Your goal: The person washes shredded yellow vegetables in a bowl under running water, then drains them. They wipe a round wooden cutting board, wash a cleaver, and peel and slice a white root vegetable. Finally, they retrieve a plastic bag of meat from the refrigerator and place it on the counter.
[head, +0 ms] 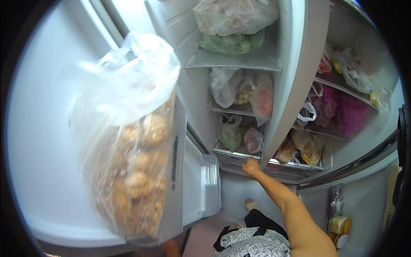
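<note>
My right hand point(251, 166) reaches down to a drawer front point(236, 157) under the lowest left shelf of an open two-door refrigerator. Its bent fingers meet the drawer's upper edge. Just above sit a bag with green contents point(230, 138) and a knotted bag with pinkish contents point(253, 140). A strip of blurred skin, apparently my left arm point(171, 249), shows under the left door; the left hand itself is out of view. Large and close on the left is a clear plastic bag point(135, 167) of light-brown lumpy pieces; what supports it is unclear.
Bagged food fills the upper left shelves, including a green bag point(232, 43) and a bag of reddish contents point(265, 99). Magenta bags point(342, 107) lie in the right compartment. Open doors flank me, the right one holding jars point(339, 225). A clear door bin point(210, 186) juts out left.
</note>
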Action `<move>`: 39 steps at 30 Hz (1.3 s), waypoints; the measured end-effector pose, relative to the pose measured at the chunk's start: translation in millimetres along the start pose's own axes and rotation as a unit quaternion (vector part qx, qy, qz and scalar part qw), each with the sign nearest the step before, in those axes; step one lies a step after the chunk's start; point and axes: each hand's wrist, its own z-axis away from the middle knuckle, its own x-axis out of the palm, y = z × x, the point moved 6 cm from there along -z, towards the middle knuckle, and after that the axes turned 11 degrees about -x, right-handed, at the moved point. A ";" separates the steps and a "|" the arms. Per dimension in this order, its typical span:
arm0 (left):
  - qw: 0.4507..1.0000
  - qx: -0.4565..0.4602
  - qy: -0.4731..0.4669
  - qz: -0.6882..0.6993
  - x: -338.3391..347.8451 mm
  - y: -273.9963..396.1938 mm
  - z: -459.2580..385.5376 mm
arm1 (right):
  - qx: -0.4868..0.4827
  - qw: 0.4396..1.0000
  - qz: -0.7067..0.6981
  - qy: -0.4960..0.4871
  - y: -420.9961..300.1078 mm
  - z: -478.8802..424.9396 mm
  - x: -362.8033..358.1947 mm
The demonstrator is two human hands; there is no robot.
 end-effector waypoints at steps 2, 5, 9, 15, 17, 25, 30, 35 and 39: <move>0.998 -0.017 0.042 -0.054 1.2 8.8 10.6 | -0.018 0.992 0.055 0.116 14.9 -30.3 -1.0; 0.991 -0.028 0.090 -0.098 14.4 32.6 27.7 | -0.023 0.965 0.137 0.223 46.0 -96.2 1.7; 0.984 -0.026 0.117 -0.135 36.8 54.4 40.5 | 0.052 0.968 0.052 0.242 95.7 -151.6 1.3; 0.978 -0.009 0.132 -0.163 54.9 68.4 46.0 | 0.141 0.959 0.003 0.246 102.5 -141.2 -3.5; 0.977 -0.003 0.133 -0.169 59.4 70.7 46.8 | 0.130 0.972 -0.011 0.195 102.8 -142.6 4.3; 0.981 0.055 0.096 -0.160 79.6 94.1 53.2 | 0.119 0.960 -0.166 0.193 69.8 -94.6 28.2; 0.981 0.141 0.030 -0.128 98.2 121.4 68.9 | 0.131 0.946 -0.266 0.129 51.9 33.6 29.4; 0.963 0.243 -0.077 -0.086 117.9 139.5 95.6 | 0.120 0.967 -0.165 0.150 100.4 161.9 25.6; 0.951 0.260 -0.163 -0.025 135.4 138.2 125.1 | 0.129 0.973 -0.088 0.169 155.7 285.2 20.7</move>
